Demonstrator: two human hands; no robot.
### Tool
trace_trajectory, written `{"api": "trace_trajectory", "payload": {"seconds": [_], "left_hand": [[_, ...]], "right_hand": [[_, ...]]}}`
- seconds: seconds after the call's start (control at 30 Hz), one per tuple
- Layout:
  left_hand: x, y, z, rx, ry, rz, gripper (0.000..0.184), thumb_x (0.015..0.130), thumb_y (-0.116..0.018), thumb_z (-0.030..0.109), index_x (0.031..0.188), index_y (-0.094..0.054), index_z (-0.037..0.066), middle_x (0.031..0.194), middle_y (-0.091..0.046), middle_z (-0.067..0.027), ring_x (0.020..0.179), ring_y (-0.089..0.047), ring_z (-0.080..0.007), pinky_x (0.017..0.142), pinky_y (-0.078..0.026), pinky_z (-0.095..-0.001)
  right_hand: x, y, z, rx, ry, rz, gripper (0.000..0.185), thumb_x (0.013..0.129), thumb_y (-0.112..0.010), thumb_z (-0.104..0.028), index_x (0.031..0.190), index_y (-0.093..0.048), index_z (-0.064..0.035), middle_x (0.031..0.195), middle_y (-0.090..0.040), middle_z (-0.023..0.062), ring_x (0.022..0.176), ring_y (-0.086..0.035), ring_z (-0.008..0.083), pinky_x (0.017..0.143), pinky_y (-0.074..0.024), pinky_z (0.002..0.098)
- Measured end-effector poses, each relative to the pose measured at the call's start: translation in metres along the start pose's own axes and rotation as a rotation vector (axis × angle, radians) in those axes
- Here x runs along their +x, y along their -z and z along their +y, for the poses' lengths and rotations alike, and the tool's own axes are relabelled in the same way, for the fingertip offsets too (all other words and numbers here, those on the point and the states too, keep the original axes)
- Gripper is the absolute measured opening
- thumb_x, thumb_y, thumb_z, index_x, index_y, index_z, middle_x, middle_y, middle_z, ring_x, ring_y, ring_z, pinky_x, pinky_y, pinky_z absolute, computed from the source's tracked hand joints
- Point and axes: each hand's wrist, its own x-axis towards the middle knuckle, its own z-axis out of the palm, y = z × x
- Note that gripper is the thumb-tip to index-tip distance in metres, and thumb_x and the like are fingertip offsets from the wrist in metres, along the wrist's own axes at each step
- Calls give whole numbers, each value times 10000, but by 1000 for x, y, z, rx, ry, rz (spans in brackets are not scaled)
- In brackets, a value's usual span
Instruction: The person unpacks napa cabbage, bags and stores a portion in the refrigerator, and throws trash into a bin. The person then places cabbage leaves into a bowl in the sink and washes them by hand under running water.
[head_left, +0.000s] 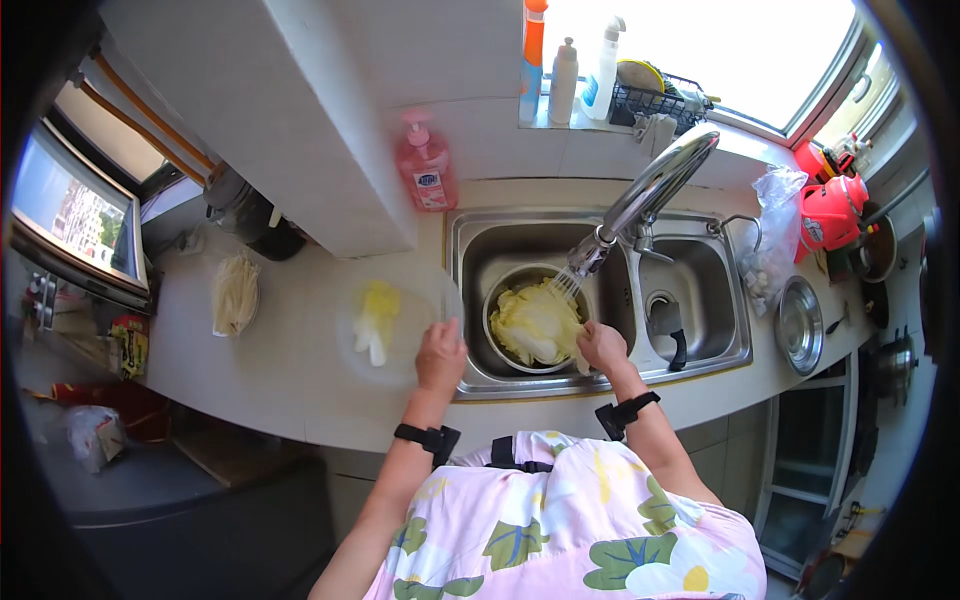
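A metal bowl (489,322) sits in the left sink basin, full of pale yellow-green cabbage leaves (535,320), with water from the faucet (597,245) falling on them. My right hand (603,348) is closed at the bowl's right side, pinching a cabbage piece. To the left of the sink, my left hand (440,355) grips the right rim of a clear, motion-blurred round bowl (405,355). Inside that clear bowl lies a cabbage leaf (376,320) with a white stem.
A cleaver (668,325) lies in the right basin (700,270). White strips (235,295) in a container are at the left. A pink pump bottle (427,168) stands behind the sink. On the right counter are a metal basin (800,325) and a plastic bag (768,240).
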Motion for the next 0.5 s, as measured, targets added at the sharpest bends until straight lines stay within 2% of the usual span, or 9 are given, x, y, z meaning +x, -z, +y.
{"api": "trace_trajectory", "payload": {"seconds": [0.1,0.13,0.2,0.23,0.3,0.33,0.37,0.43,0.5], "left_hand": [[-6,-4,29,-128,-88,-6,390,764,-662,121,1143,-578,79,1013,-565,-96,978,-565,-290,820,-501,-384],[-5,-4,36,-169,-119,-26,383,768,-657,114,1142,-585,70,1017,-572,-104,966,-570,-293,811,-501,-388],[0,-3,43,-189,-171,-45,375,777,-654,112,1143,-590,61,1022,-579,-110,951,-577,-296,801,-500,-395],[4,-1,44,-191,-182,-44,375,777,-654,112,1143,-590,61,1022,-579,-110,951,-577,-296,801,-500,-395],[6,5,45,-170,-112,-82,408,769,-682,147,1157,-585,66,1042,-578,-108,958,-576,-301,810,-499,-387],[5,5,43,-171,-117,-85,408,769,-682,147,1157,-585,66,1042,-578,-108,958,-576,-301,810,-499,-387],[5,5,41,-180,-85,-92,424,767,-697,177,1163,-581,81,1051,-572,-98,974,-565,-290,825,-492,-381],[7,10,41,-182,-53,-91,441,765,-712,206,1170,-576,96,1059,-566,-89,989,-555,-280,841,-486,-376],[6,19,47,-154,-167,94,464,762,-724,238,1175,-576,91,1072,-564,-95,1006,-542,-283,861,-474,-390]], "right_hand": [[-13,15,-18,291,53,147,249,790,-602,-267,884,-603,-37,876,-651,215,834,-610,405,724,-482,472],[-13,12,-12,288,45,152,249,790,-602,-267,884,-603,-37,876,-651,215,834,-610,405,724,-482,472],[-5,-2,1,183,6,50,225,803,-606,-231,885,-608,-22,822,-663,185,783,-649,333,694,-493,430],[1,-11,5,186,1,59,225,803,-606,-231,885,-608,-22,822,-663,185,783,-649,333,694,-493,430],[5,-27,12,763,-32,31,229,806,-628,-198,914,-611,3,756,-649,129,730,-648,217,669,-497,372],[0,-19,4,788,-88,-32,234,816,-641,-190,941,-625,7,736,-627,51,710,-602,118,634,-487,301],[-9,-8,-9,790,-89,-27,234,816,-641,-190,941,-625,7,736,-627,51,710,-602,118,634,-487,301],[-18,6,-31,1094,-236,-264,179,858,-635,-183,974,-628,-48,796,-609,-17,663,-555,76,573,-437,234],[-15,-3,-35,1039,-208,-291,173,868,-630,-176,988,-634,-52,805,-614,-22,688,-565,73,602,-457,235]]}}
